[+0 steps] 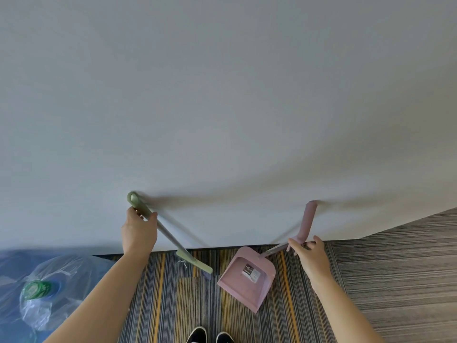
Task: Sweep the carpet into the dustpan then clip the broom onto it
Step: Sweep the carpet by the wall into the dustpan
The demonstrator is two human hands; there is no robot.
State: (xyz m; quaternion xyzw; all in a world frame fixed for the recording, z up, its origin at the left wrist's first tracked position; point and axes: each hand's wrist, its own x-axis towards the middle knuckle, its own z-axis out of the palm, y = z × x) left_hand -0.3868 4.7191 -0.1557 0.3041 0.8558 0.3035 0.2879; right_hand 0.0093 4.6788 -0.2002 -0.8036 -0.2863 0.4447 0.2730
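At the far left, around 8 o'clock in the view, one water bottle [37, 290] with a green cap lies inside clear plastic wrap [61, 276] on a blue surface. To its right, the left hand [139, 231] has its fingers curled around the upper shaft of the one broom [163, 231], just below the handle's rounded green tip. The broom is pale green with a grey shaft; it slants down toward 4 o'clock from the hand, and its narrow green head touches the striped carpet [173, 305] just beside the dustpan's left corner. A small white scrap [181, 263] lies on the carpet near the broom head. At 6 o'clock, the toes of two black shoes [210, 336] show at the bottom edge. Right of the broom sits the one dustpan [247, 278], pink, with a label inside its tray, its open lip pointing to about 5 o'clock and resting on the carpet. Its pink handle rises toward 1 o'clock against the grey wall [222, 95]. The right hand [310, 256] pinches that handle low down, thumb and fingers closed on it. Farther right the carpet turns to plain grey stripes.
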